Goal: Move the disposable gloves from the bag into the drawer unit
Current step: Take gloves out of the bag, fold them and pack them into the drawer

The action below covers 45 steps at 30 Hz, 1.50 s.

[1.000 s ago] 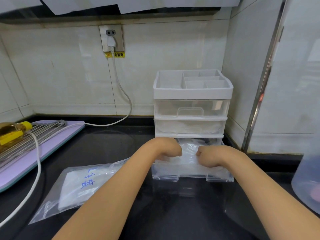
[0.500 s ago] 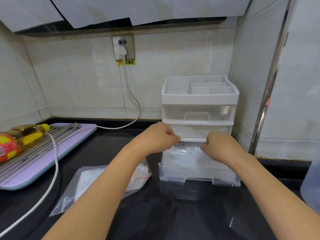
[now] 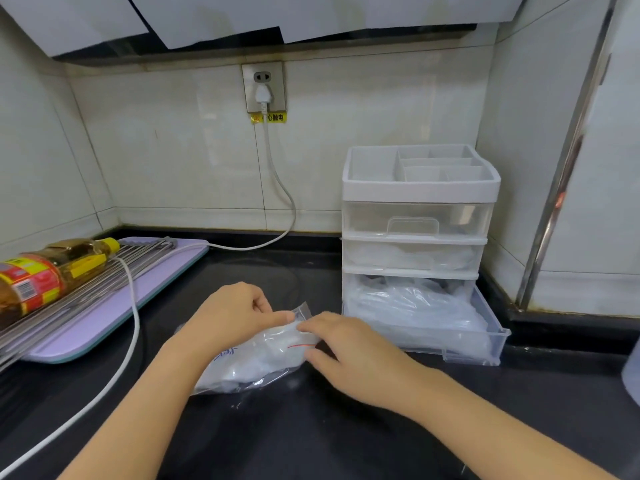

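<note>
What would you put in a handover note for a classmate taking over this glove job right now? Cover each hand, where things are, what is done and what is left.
Left hand: pinches the bag at its mouth, on the counter.
Right hand: grips the same end of the bag.
Bag: whitish contents inside, lying beside the drawer unit.
Done: bottom drawer is pulled out, with a heap of gloves in it.
Left: open the bag, move the rest into the drawer, push it shut.
</note>
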Tool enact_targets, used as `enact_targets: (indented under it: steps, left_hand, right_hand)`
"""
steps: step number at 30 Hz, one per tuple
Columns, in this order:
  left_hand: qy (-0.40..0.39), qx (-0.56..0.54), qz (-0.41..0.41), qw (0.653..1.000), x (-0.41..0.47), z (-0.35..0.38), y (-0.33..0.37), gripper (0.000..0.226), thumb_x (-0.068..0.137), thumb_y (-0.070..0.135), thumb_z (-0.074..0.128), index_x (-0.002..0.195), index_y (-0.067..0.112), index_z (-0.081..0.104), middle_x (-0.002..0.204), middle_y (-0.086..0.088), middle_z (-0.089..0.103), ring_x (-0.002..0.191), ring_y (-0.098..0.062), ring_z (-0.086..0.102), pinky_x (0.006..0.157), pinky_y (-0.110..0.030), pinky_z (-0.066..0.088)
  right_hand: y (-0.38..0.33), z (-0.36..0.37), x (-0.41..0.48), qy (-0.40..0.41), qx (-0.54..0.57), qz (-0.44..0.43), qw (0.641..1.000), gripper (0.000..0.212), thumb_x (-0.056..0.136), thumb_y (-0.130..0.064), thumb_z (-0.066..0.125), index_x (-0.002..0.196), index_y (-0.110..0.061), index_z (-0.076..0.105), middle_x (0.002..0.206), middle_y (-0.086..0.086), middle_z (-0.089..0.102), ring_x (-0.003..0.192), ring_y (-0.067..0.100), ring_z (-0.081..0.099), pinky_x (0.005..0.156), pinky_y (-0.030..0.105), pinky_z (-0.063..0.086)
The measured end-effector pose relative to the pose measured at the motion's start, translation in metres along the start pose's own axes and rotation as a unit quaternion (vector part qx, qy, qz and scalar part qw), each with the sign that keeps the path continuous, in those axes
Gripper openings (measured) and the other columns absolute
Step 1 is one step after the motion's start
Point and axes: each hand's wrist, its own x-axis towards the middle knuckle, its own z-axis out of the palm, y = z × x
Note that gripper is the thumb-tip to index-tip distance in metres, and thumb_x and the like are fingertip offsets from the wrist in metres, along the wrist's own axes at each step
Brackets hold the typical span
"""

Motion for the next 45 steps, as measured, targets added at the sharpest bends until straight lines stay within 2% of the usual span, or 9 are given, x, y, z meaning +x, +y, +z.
enact_targets:
  steps: [4, 7, 11, 19, 25, 28, 33, 37, 45]
  left_hand:
    - [-0.043, -0.015, 0.034, 0.998, -0.003, -0.001, -0.002, 0.012, 0.075, 0.030, 0.074, 0.070, 0.020, 0.070, 0.065, 0.012, 0.064, 0.063, -0.004, 0.058, 0.058, -0.018, 0.046]
    - [-0.041, -0.045, 0.070, 0.996, -0.005, 0.001, 0.002, 0.011, 0.079, 0.024, 0.071, 0.068, 0.022, 0.069, 0.062, 0.012, 0.062, 0.056, -0.001, 0.052, 0.054, -0.015, 0.043]
    - [-0.022, -0.069, 0.098, 0.993, -0.006, 0.005, 0.005, 0.012, 0.080, 0.025, 0.071, 0.069, 0.023, 0.067, 0.063, 0.010, 0.061, 0.054, -0.001, 0.051, 0.052, -0.013, 0.040]
    - [-0.028, -0.143, 0.155, 0.977, -0.010, 0.001, 0.008, 0.009, 0.087, 0.019, 0.066, 0.092, 0.026, 0.062, 0.066, 0.009, 0.063, 0.053, 0.003, 0.051, 0.053, -0.013, 0.043]
    - [-0.078, -0.104, 0.191, 0.973, -0.012, -0.002, 0.007, 0.018, 0.089, 0.016, 0.060, 0.083, 0.030, 0.069, 0.069, 0.007, 0.061, 0.061, -0.004, 0.053, 0.057, -0.020, 0.049]
    - [-0.130, -0.058, 0.196, 0.970, -0.012, -0.002, 0.003, 0.018, 0.091, 0.024, 0.059, 0.088, 0.035, 0.073, 0.085, 0.013, 0.068, 0.076, -0.002, 0.060, 0.075, -0.025, 0.054]
    - [-0.212, -0.006, 0.197, 0.957, -0.016, -0.001, 0.002, 0.023, 0.078, 0.049, 0.069, 0.100, 0.043, 0.069, 0.110, 0.015, 0.064, 0.101, -0.003, 0.058, 0.093, -0.037, 0.048]
    - [-0.208, 0.019, 0.196, 0.958, -0.018, -0.001, 0.003, 0.026, 0.072, 0.042, 0.074, 0.096, 0.033, 0.069, 0.109, 0.011, 0.064, 0.099, -0.008, 0.060, 0.090, -0.042, 0.049]
    - [-0.199, 0.070, 0.143, 0.967, -0.018, 0.002, 0.000, 0.028, 0.073, 0.038, 0.073, 0.095, 0.021, 0.068, 0.098, 0.008, 0.065, 0.087, -0.011, 0.063, 0.080, -0.033, 0.051]
  right_hand:
    - [0.001, 0.017, 0.001, 0.009, 0.095, 0.045, 0.994, 0.042, 0.100, -0.031, 0.041, 0.142, -0.026, 0.039, 0.141, -0.012, 0.044, 0.125, 0.003, 0.042, 0.103, 0.015, 0.030]
    - [0.005, 0.020, 0.003, 0.054, 0.174, 0.087, 0.979, 0.027, 0.096, -0.033, 0.052, 0.119, -0.025, 0.063, 0.109, -0.014, 0.065, 0.096, -0.003, 0.058, 0.087, 0.015, 0.044]
    - [0.007, 0.022, 0.002, 0.081, 0.187, 0.090, 0.975, 0.016, 0.081, -0.034, 0.072, 0.092, -0.023, 0.073, 0.079, -0.015, 0.063, 0.072, -0.001, 0.055, 0.069, 0.012, 0.042]
    - [0.003, 0.028, 0.001, -0.005, 0.130, 0.062, 0.990, 0.041, 0.091, -0.031, 0.059, 0.132, -0.028, 0.056, 0.099, -0.020, 0.058, 0.079, -0.004, 0.052, 0.073, 0.005, 0.037]
    - [0.003, 0.030, 0.000, -0.012, 0.124, 0.053, 0.991, 0.017, 0.087, -0.009, 0.056, 0.074, -0.006, 0.067, 0.068, -0.001, 0.057, 0.064, 0.010, 0.048, 0.065, 0.028, 0.041]
    - [0.003, 0.030, 0.000, 0.019, 0.154, 0.087, 0.984, 0.014, 0.083, -0.009, 0.064, 0.085, -0.015, 0.076, 0.068, -0.012, 0.061, 0.063, 0.001, 0.053, 0.062, 0.011, 0.042]
    - [0.000, 0.020, 0.000, 0.061, 0.249, 0.108, 0.960, 0.021, 0.079, -0.009, 0.071, 0.069, -0.027, 0.074, 0.067, -0.015, 0.067, 0.062, -0.003, 0.057, 0.060, 0.009, 0.043]
    - [0.001, 0.013, 0.002, 0.076, 0.279, 0.115, 0.950, 0.012, 0.086, -0.019, 0.068, 0.083, -0.026, 0.077, 0.082, -0.011, 0.073, 0.077, 0.000, 0.065, 0.074, 0.021, 0.053]
    - [0.000, -0.011, 0.003, 0.207, 0.275, 0.073, 0.936, 0.024, 0.089, -0.007, 0.060, 0.085, -0.025, 0.076, 0.077, -0.021, 0.069, 0.069, -0.008, 0.059, 0.063, 0.007, 0.043]
